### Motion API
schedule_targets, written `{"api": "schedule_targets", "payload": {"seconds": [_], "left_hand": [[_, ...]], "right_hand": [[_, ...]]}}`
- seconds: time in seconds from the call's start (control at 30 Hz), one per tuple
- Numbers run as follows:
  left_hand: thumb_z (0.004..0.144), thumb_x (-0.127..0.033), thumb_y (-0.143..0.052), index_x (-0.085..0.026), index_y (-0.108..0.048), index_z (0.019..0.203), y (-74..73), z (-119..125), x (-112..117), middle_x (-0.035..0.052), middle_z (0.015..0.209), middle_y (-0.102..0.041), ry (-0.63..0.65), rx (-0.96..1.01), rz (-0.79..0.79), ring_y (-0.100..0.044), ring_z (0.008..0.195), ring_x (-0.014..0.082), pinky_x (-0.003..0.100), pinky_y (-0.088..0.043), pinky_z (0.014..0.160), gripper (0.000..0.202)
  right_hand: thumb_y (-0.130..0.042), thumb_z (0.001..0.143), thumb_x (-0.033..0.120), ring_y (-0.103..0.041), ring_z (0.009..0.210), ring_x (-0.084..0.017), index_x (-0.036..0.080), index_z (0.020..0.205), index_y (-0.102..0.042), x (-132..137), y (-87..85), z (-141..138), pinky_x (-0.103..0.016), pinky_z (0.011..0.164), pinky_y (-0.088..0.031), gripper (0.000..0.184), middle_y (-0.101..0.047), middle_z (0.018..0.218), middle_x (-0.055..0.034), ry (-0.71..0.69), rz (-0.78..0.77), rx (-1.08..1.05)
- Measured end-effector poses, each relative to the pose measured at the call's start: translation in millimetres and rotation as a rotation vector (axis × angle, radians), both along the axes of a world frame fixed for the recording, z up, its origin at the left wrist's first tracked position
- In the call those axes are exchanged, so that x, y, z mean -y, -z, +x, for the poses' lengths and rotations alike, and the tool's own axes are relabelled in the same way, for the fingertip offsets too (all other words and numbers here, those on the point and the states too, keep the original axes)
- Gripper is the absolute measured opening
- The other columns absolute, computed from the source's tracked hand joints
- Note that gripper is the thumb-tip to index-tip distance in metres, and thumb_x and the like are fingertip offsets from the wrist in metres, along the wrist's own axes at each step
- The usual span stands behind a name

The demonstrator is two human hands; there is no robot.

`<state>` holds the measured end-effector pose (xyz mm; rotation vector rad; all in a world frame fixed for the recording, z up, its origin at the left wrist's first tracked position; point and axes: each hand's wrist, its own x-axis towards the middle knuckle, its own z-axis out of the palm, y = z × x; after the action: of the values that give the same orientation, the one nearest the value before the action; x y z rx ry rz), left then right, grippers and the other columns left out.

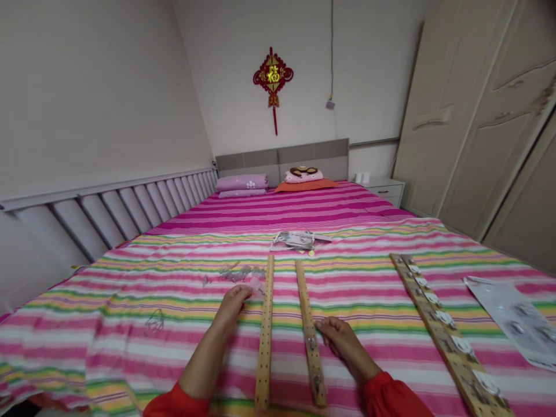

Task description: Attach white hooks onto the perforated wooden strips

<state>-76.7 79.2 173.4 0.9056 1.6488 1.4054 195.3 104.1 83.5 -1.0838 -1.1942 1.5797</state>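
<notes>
Two wooden perforated strips lie side by side on the striped bedspread (174, 324) in front of me: a left strip (264, 330) and a right strip (310, 336) with small metal fittings on it. My left hand (233, 304) rests just left of the left strip, fingers closed on a small pink, clear packet (256, 285). My right hand (339, 339) lies beside the right strip, fingertips pinched at its edge near a fitting. Both arms wear red sleeves.
A third wooden strip (443, 330) carrying several white-and-metal hooks lies to the right. A clear plastic sheet (516, 321) is at the far right. Torn packaging (297, 240) and loose clear bags (237, 272) lie ahead. Pillows (243, 184), a nightstand (384, 188) and a wardrobe (486, 127) stand beyond.
</notes>
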Motion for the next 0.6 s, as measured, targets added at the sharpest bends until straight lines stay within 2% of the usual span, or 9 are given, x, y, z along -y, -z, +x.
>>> {"api": "schedule_targets", "payload": {"seconds": [0.13, 0.27, 0.37, 0.47, 0.6], "left_hand": [[0.057, -0.036, -0.070, -0.017, -0.054, 0.064, -11.1, 22, 11, -0.0061, 0.055, -0.048, 0.205, 0.143, -0.037, -0.042, 0.051, 0.0069, 0.020, -0.029, 0.051, 0.026], [0.058, -0.036, -0.069, -0.016, -0.053, 0.063, -15.3, 50, 12, -0.0070, 0.052, -0.046, 0.345, 0.156, -0.067, -0.036, 0.047, 0.0050, 0.020, -0.025, 0.049, 0.026], [0.058, -0.036, -0.068, -0.016, -0.052, 0.061, -14.4, 70, 8, -0.0070, 0.051, -0.045, 0.386, 0.105, -0.080, -0.036, 0.047, 0.0051, 0.021, -0.025, 0.049, 0.025], [0.056, -0.037, -0.066, -0.017, -0.050, 0.059, -9.0, 87, -1, -0.0074, 0.049, -0.044, 0.403, 0.075, -0.087, -0.035, 0.046, 0.0055, 0.021, -0.024, 0.049, 0.026], [0.055, -0.039, -0.065, -0.018, -0.046, 0.057, 0.9, 97, -16, -0.0066, 0.050, -0.047, 0.415, 0.059, -0.116, -0.037, 0.047, 0.0061, 0.021, -0.024, 0.049, 0.028]], "right_hand": [[-0.070, 0.060, 0.049, -0.024, 0.029, -0.004, 0.020, 0.057, -0.051, 5, -7.8, 2, -0.022, 0.035, -0.011, 0.034, -0.046, 0.038, 0.0081, 0.059, -0.028, -0.054], [-0.073, 0.061, 0.043, -0.029, 0.034, -0.004, 0.018, 0.060, -0.058, 11, -25.3, -1, -0.020, 0.036, -0.017, 0.030, -0.048, 0.044, 0.0074, 0.105, 0.036, -0.123], [-0.075, 0.060, 0.045, -0.037, 0.038, -0.006, 0.017, 0.064, -0.065, 12, -42.0, -4, -0.021, 0.037, -0.023, 0.030, -0.055, 0.050, 0.0041, 0.071, 0.080, -0.118], [-0.076, 0.058, 0.049, -0.043, 0.040, -0.009, 0.017, 0.063, -0.066, 8, -54.2, -6, -0.022, 0.038, -0.028, 0.034, -0.055, 0.047, 0.0033, 0.007, 0.109, -0.108], [-0.078, 0.054, 0.050, -0.049, 0.042, -0.010, 0.016, 0.061, -0.066, 1, -55.9, -4, -0.022, 0.041, -0.034, 0.036, -0.058, 0.045, 0.0014, 0.002, 0.112, -0.131]]}}
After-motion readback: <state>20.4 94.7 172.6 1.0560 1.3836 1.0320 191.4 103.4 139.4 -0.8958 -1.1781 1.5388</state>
